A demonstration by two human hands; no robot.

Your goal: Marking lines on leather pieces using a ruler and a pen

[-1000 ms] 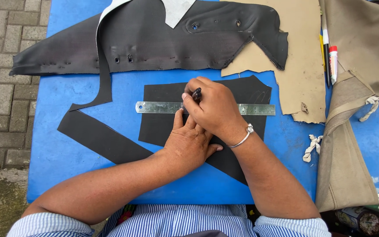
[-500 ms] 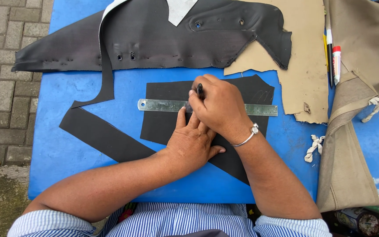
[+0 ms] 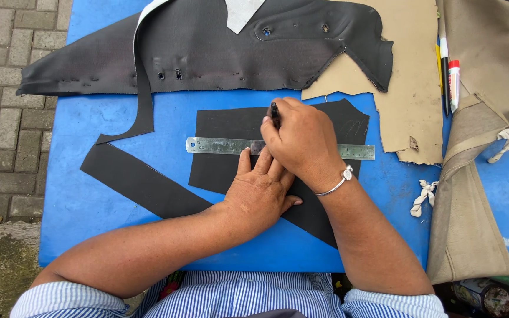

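Observation:
A steel ruler [image 3: 219, 145] lies across a black flat piece of material [image 3: 231, 126] on the blue table [image 3: 119, 235]. My left hand [image 3: 260, 194] presses flat on the black piece, fingertips on the ruler's near edge. My right hand [image 3: 301, 141] is closed around a dark pen [image 3: 274, 112] whose tip sits on the black piece just above the ruler. A silver bracelet is on my right wrist. Part of the ruler is hidden under my right hand.
A large black textured cover [image 3: 219, 47] with holes lies at the table's far side. Tan material [image 3: 407, 88] lies at the right, with pens and a marker [image 3: 453, 76] on it. Folded tan fabric [image 3: 472, 206] with white cord [image 3: 425, 197] fills the right edge. Paving stones [image 3: 1, 88] lie left.
My right hand with the pen has slid away from me along the black piece, above the ruler. The left hand stays pressed down in place.

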